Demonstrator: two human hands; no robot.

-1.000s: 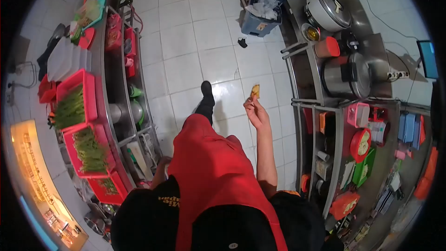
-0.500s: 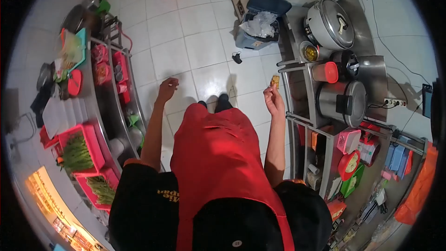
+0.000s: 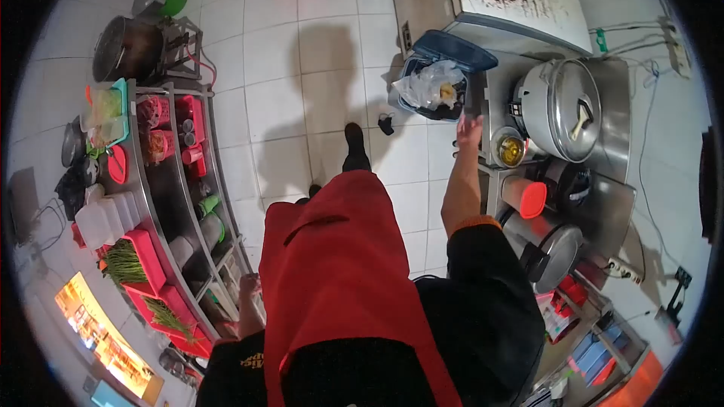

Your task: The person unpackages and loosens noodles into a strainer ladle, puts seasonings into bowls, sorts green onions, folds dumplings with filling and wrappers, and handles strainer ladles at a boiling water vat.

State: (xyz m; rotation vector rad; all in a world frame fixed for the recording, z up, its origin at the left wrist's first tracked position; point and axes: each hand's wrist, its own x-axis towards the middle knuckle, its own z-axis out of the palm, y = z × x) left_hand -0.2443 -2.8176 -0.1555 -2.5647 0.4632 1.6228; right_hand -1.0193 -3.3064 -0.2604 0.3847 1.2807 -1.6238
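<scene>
My right hand [image 3: 469,131] reaches forward beside the blue-grey bin [image 3: 430,114], at its near right corner. Its fingers are stretched out and nothing shows in them. The bin's lid stands up, and a clear plastic bag [image 3: 430,83] bulges from its mouth. A small yellowish-brown piece [image 3: 449,93] shows over the bin's mouth; whether it lies on the contents or is in the air I cannot tell. My left hand [image 3: 250,284] hangs low beside the left shelf, small and partly hidden, its fingers unclear.
On the right counter stand a large lidded pot [image 3: 558,109], a bowl of yellow liquid [image 3: 510,151] and a container with a red lid [image 3: 532,200]. The left shelf carries pink baskets [image 3: 154,111] and trays of green vegetables [image 3: 143,260]. A small black object [image 3: 386,123] lies on the tiled floor.
I have stepped forward, closer to the bin. My right hand has reached out to the bin and let go of the yellowish-brown piece. My left hand has swung back.
</scene>
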